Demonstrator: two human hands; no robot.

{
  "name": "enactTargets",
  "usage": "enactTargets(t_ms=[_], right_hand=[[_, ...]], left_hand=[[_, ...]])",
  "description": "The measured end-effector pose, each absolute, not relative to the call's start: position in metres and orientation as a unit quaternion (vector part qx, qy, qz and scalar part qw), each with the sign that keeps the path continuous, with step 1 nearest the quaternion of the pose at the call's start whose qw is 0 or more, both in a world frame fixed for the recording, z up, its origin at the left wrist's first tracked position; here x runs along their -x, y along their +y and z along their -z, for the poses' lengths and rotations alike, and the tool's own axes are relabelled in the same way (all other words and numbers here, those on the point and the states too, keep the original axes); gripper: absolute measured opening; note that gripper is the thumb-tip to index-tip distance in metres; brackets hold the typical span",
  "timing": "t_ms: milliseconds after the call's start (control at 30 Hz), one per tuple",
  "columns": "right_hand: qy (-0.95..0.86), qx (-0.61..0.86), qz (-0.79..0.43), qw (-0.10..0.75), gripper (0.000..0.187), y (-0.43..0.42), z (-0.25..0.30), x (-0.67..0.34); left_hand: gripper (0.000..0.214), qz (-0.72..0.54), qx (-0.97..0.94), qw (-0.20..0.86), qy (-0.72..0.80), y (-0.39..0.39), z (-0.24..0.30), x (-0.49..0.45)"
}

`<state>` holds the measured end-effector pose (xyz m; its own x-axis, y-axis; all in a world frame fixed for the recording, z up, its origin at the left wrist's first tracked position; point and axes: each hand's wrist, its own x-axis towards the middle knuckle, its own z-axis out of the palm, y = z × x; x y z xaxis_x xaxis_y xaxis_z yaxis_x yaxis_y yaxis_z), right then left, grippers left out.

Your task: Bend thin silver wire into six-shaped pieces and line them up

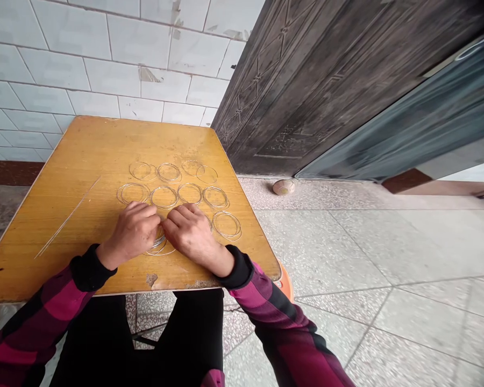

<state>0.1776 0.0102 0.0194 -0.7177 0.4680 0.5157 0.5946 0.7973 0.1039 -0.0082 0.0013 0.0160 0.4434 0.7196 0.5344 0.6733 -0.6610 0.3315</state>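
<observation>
My left hand (135,230) and my right hand (189,231) meet near the table's front, fingers curled and fingertips close together. Both are closed at the top of a coil of thin silvery wire (160,252), whose lower loops show beneath them. The exact grip is hidden behind my knuckles. Just beyond my hands lies a row of wire rings (164,197), with more wire loops (169,172) farther back. Another wire ring (227,225) rests right of my right hand, and one is partly covered by it. Straight wires (68,218) lie at the left.
The wooden table (105,142) stands against a white tiled wall (137,48). A dark carved door (290,80) rises at the right. On the speckled floor (326,242) sits a round pale object (283,187). An orange stool (284,282) shows under the table's right corner.
</observation>
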Motion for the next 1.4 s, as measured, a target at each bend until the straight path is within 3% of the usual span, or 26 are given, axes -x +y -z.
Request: enactTargets(t_ms=[133, 233, 367, 633, 1100, 1400], right_hand=[[-0.909, 0.299, 0.017, 0.292, 0.023, 0.016, -0.026, -0.188], [-0.891, 0.302, -0.022, 0.339, 0.020, 0.021, -0.026, -0.193], [-0.880, 0.314, 0.011, 0.357, 0.020, 0.023, -0.022, -0.192], [-0.881, 0.310, 0.070, 0.350, 0.021, 0.021, -0.018, -0.188], [-0.854, 0.342, -0.039, 0.391, 0.019, 0.024, -0.017, -0.189], [-0.834, 0.356, -0.099, 0.409, 0.020, 0.025, -0.016, -0.187]], left_hand=[[0.021, -0.411, -0.692, 0.442, 0.396, 0.007, -0.020, 0.014], [0.048, -0.354, -0.473, 0.742, 0.318, 0.011, -0.016, 0.012], [0.070, -0.248, -0.312, 0.896, 0.198, 0.011, -0.003, 0.002], [0.064, -0.263, -0.256, 0.910, 0.195, 0.009, 0.008, -0.001], [0.067, -0.319, -0.340, 0.858, 0.215, 0.009, 0.005, 0.001], [0.082, -0.336, -0.358, 0.839, 0.236, 0.008, 0.000, 0.000]])
